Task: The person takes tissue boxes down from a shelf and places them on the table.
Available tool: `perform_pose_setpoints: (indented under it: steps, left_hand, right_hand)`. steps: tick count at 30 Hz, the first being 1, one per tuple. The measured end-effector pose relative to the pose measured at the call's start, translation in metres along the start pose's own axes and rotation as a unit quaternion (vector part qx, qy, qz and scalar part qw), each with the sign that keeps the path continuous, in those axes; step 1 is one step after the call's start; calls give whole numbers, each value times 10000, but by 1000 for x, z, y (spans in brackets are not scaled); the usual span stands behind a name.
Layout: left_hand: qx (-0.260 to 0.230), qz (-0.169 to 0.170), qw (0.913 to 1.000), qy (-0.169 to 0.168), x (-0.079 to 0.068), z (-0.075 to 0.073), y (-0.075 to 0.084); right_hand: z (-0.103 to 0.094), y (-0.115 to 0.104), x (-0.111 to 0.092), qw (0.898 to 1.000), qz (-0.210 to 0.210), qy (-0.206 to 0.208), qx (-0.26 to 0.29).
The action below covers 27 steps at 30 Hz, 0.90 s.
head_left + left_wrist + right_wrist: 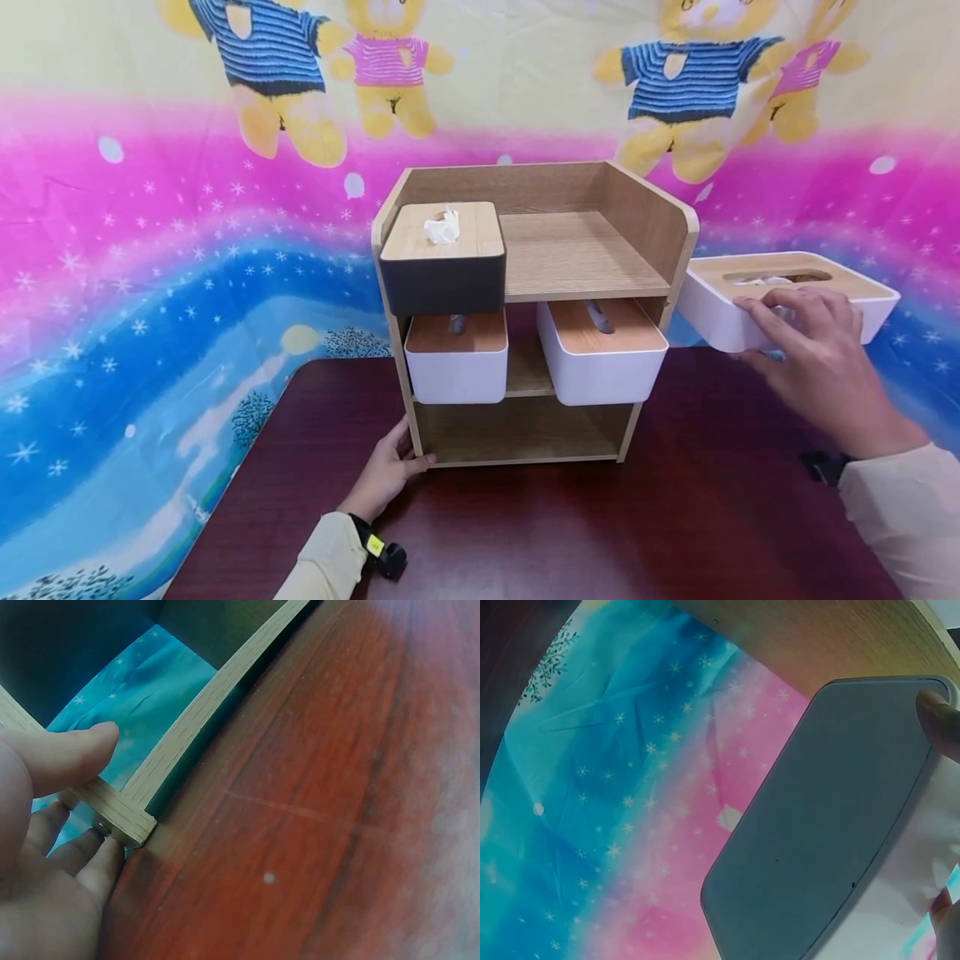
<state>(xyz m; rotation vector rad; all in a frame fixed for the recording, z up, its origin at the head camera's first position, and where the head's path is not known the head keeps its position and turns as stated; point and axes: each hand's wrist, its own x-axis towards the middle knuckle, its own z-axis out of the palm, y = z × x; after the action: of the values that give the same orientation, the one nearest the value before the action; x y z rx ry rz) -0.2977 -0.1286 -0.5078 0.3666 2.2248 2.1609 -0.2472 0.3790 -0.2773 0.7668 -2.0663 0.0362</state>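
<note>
My right hand (825, 358) grips a white tissue box (720, 312) with a wood-look lid, holding it raised beside the right panel of a wooden shelf unit (645, 200). In the right wrist view the box's grey underside (825, 817) shows, with the thumb at its corner. At the shelf's lower left corner, my left hand (386, 471) holds the side panel, thumb on the inner side and fingers outside, as the left wrist view also shows. A black tissue box (442, 283) with a wooden lid and a tissue poking out sits on the top shelf's left.
Two white tissue boxes with wooden lids, one on the left (457, 375) and one on the right (607, 375), stand on the middle shelf and jut forward. The unit stands on a dark red table (525, 533). Behind hangs a cloth (187, 250) printed with bears and snowflakes.
</note>
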Motion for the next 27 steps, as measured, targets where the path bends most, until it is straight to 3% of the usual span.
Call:
perform_pose_setpoints:
  steps: [8, 17, 27]
  left_hand:
    - [7, -52, 10000, -4, 1, -1, -2]
    - [9, -123, 9999, 20, 1, 0, -1]
    - [192, -56, 9998, -34, -10, 5, 27]
  right_hand:
    - [8, -2, -3, 9995, 66, 245, 178]
    - [13, -5, -8, 9993, 127, 225, 253]
    - [21, -5, -16, 9992, 140, 268, 270]
